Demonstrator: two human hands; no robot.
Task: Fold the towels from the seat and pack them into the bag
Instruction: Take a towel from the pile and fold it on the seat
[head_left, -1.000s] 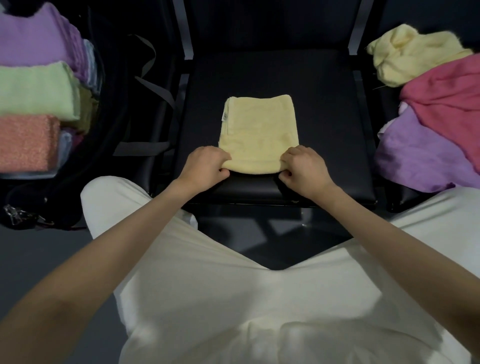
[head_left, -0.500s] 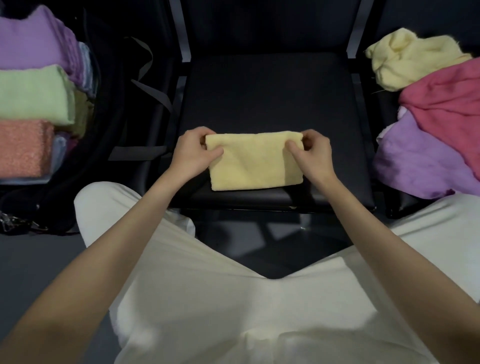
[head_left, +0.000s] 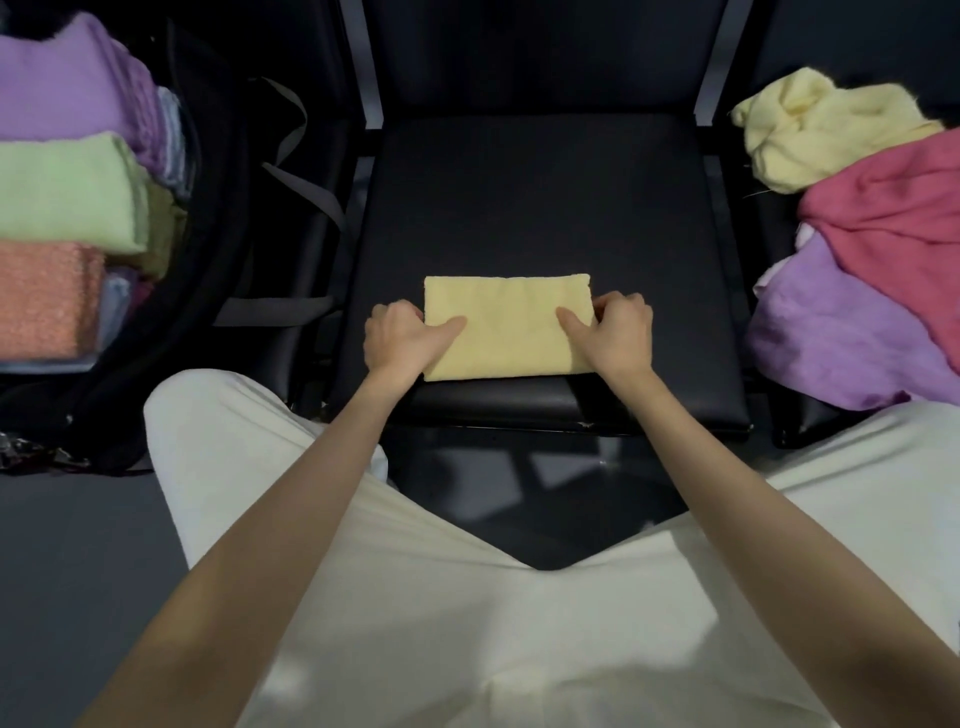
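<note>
A pale yellow towel (head_left: 509, 325), folded into a small flat rectangle, lies near the front edge of the black seat (head_left: 530, 197). My left hand (head_left: 400, 338) grips its left edge, thumb on top and fingers curled at the side. My right hand (head_left: 613, 332) grips the right edge the same way. The open black bag (head_left: 218, 291) stands at the left, holding folded purple (head_left: 67, 83), green (head_left: 62, 192) and orange (head_left: 41, 301) towels. Unfolded yellow (head_left: 815, 135), pink (head_left: 893, 218) and purple (head_left: 841, 332) towels are heaped on the seat at the right.
Grey bag straps (head_left: 301, 192) hang between the bag and the middle seat. The seat's metal frame posts (head_left: 709, 57) rise behind it. My white-trousered knees (head_left: 467, 597) fill the foreground over a dark floor.
The towel's near edge was lifted and folded over away from me, halving it. Both hands then pulled back to grip the folded towel's left and right edges.
</note>
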